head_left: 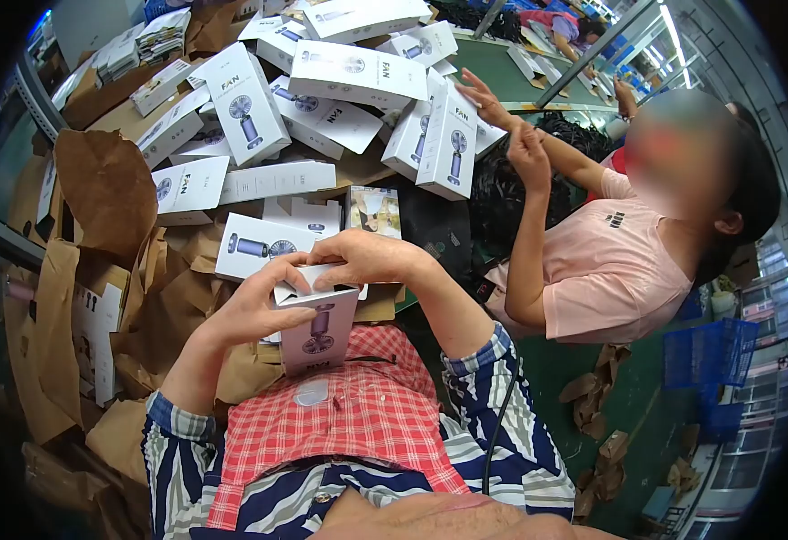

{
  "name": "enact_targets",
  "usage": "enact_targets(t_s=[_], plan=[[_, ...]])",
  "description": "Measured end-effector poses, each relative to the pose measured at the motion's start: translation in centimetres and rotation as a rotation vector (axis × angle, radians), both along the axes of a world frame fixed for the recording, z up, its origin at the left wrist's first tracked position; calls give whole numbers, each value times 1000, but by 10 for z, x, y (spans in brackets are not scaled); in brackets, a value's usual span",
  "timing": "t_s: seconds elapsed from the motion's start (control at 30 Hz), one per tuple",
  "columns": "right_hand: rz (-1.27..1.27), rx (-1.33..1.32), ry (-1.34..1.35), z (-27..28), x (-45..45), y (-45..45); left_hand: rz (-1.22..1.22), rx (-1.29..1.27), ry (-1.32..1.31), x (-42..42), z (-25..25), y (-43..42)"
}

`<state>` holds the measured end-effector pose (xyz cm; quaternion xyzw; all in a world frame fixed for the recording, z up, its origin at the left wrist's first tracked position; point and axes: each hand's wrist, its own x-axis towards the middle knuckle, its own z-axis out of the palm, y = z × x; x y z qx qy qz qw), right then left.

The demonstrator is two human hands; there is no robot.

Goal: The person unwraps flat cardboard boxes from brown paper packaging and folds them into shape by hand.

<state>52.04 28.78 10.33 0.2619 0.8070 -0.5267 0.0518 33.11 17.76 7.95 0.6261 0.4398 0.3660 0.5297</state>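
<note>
A white fan box (318, 335) stands against my red checked apron, its printed face toward me and its lettering upside down. My left hand (254, 304) grips the box at its upper left, thumb across the printed face. At the box's top end, my right hand (358, 259) has its fingers bent onto the flap area; the exact fingertip contact is partly hidden. Just beyond my hands lies another fan box (254, 245), with a box bearing a person's photo (374, 212) beside it.
Many fan boxes are piled on the table, including one upright fan box (449, 144). Crumpled brown paper (106, 193) fills the left side. A co-worker in a pink shirt (619, 261) is close on the right, hands near the pile. Blue crates (709, 353) stand farther right.
</note>
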Motion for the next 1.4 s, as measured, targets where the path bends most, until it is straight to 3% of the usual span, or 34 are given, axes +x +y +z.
enact_targets(t_s=[0.07, 0.17, 0.27, 0.3, 0.4, 0.47, 0.5, 0.53, 0.57, 0.6, 0.63, 0.67, 0.73, 0.77, 0.8, 0.9, 1.0, 1.03, 1.1, 1.17, 1.4], plan=[[-67, 123, 63, -5, 1, -3, 41, 77, 172, -1, 3, -2], [-43, 15, 392, -20, 8, -4, 80, 114, 144, -10, 0, -4], [112, 259, 446, -28, 7, -16, 85, 64, 157, -14, -1, -7], [66, 203, 360, -25, 6, -17, 87, 60, 191, -12, 3, -6], [32, 254, 334, -18, 7, -3, 232, 444, 507, -6, 11, -3], [-172, 158, 376, -6, 9, 16, 400, 627, 415, -4, 27, -7], [-227, 506, 487, -4, 14, 33, 464, 692, 337, -5, 32, -9], [-527, 132, 424, 17, 16, 38, 536, 785, 264, -8, 29, -13], [-625, -77, 842, 20, 16, 47, 573, 828, 184, -6, 31, -17], [-701, -417, 1106, 26, 19, 64, 525, 790, 122, -8, 27, -21], [-697, -591, 1255, 22, 24, 80, 480, 750, 63, -11, 24, -25], [-773, -581, 1279, 17, 25, 81, 434, 698, 14, -9, 25, -28], [-836, -325, 1042, 21, 19, 54, 295, 543, 25, -14, 28, -36], [-677, -289, 978, 32, 18, 34, 239, 378, -53, -14, 26, -41], [-513, -273, 920, 47, 21, 9, 201, 414, 26, -15, 20, -41], [564, -111, 939, 60, 53, -24, 96, 294, 43, -13, 1, -41], [1240, -384, 1215, 122, 19, -41, 55, 278, 78, -9, -18, -42], [1002, -451, 1200, 132, 31, -55, 59, 287, 86, -8, -22, -41], [994, -472, 1226, 137, 34, -64, 100, 326, 206, -12, -33, -34], [989, -466, 1280, 137, 38, -69, 194, 563, 489, -16, -37, -27], [865, -558, 1404, 132, 38, -84, -158, 572, 1148, -17, -41, 28]])
